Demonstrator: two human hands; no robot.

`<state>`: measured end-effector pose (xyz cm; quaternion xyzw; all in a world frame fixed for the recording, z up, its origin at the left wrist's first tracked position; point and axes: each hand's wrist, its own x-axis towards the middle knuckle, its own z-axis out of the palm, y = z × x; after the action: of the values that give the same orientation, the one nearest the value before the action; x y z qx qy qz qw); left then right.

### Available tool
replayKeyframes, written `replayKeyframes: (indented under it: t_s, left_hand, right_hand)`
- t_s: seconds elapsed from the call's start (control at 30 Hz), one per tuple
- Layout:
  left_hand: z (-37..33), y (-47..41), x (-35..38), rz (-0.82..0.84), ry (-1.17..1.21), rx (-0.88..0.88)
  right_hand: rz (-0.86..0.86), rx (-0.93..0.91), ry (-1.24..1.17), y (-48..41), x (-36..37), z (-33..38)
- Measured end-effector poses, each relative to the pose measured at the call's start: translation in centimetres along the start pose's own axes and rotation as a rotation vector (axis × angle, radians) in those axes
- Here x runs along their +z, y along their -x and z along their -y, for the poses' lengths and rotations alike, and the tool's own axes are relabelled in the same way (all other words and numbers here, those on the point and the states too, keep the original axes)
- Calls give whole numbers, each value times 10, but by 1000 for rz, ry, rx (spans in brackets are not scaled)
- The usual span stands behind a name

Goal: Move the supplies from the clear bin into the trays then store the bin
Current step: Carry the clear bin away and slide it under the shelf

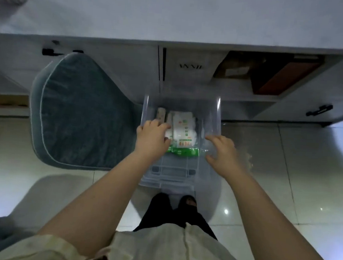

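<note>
A clear plastic bin (210,116) hangs in front of me above the tiled floor. My left hand (152,137) grips its left rim, fingers curled over the edge. On the right rim, my right hand (224,152) holds the other side. Inside lie white packets with green print (183,135) and a small beige roll (161,113) at the far left corner. No trays are in view.
A grey-blue cushioned chair seat (81,114) stands just left of the bin. A white desk (175,13) runs across the top, with open shelves below holding a white box (190,67) and brown boxes (273,74). My feet (188,203) are under the bin.
</note>
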<state>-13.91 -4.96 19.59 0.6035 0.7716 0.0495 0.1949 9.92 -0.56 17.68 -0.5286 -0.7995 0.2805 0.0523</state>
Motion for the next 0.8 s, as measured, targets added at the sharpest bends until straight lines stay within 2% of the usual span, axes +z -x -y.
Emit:
replayKeyframes:
  t_s: [0.1,0.2,0.27,0.37,0.47,0.53,0.63,0.8]
  left_hand:
    - [17,1,34,56,34,-98]
    - [45,-3,68,103,125,-256]
    - [66,-11,86,109,316,-392]
    - [91,-27,104,94,775,-651]
    - [102,-36,114,142,1087,-843]
    - [104,-37,118,162,1149,-856]
    - [99,-35,114,206,1118,-793]
    - [68,-23,71,326,1201,-616]
  right_hand:
    - [76,94,43,-10,31,-35]
    - [179,317,5,-26,59,-71]
    - [181,448,-209,-37,74,-87]
    - [85,681,-595,-48,92,-102]
    - [65,862,-821,-47,109,-114]
    - [89,902,-872,-44,115,-119]
    - [52,905,-840,-37,106,-121]
    - [38,930,-978,-1,44,-111]
